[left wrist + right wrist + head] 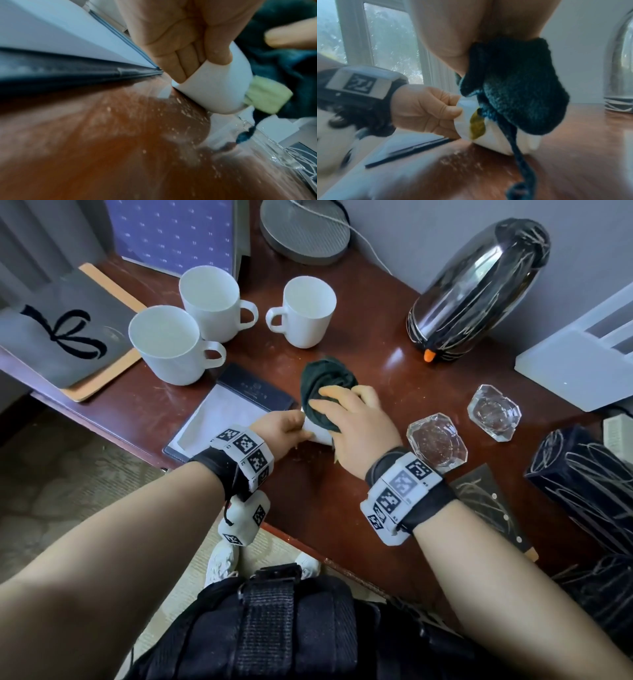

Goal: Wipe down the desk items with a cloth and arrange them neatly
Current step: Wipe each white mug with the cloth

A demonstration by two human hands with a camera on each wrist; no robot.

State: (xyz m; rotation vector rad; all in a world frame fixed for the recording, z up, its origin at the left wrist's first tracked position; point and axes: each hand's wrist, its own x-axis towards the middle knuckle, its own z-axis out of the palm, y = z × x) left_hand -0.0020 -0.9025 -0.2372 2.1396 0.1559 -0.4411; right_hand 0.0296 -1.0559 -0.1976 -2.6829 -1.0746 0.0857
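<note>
Fingers point(180, 67) round white cup point(211, 86)

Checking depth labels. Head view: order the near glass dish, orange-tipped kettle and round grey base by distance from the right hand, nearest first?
1. Near glass dish, just right of the right hand.
2. Kettle, back right by the wall.
3. Grey base, at the desk's back edge, farthest.

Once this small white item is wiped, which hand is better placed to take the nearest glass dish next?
Right, probably. The right hand, gripping the dark green cloth, is nearer the clear faceted glass dish; the left hand pinches the small white item.
</note>
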